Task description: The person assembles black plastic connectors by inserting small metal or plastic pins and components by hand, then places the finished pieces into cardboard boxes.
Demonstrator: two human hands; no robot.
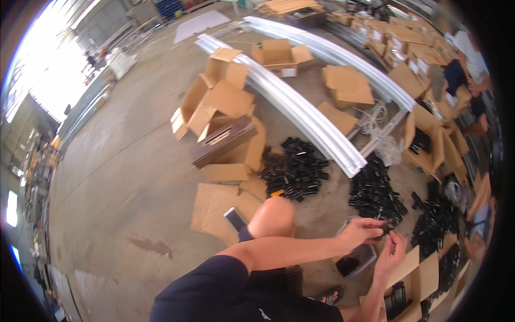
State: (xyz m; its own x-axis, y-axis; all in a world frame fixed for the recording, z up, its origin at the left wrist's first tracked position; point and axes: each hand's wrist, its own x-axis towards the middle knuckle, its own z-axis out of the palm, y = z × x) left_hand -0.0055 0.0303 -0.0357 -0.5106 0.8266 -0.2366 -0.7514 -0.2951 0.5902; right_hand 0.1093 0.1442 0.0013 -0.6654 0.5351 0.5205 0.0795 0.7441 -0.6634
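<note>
Head view looks down on a person sitting on a concrete floor (123, 177). Both hands meet over a small black part (384, 231): the left hand (360, 232) pinches it with curled fingers, and the right hand (390, 253) closes on it from just below. Directly beneath them sits a clear plastic tub (358, 256) with dark pieces inside. Piles of black parts (375, 193) lie just beyond the hands. A phone (235, 219) rests on flattened cardboard (212, 206) beside the knee (272, 216). Long metal rails (300, 107) and open boxes (225, 107) lie farther off.
</note>
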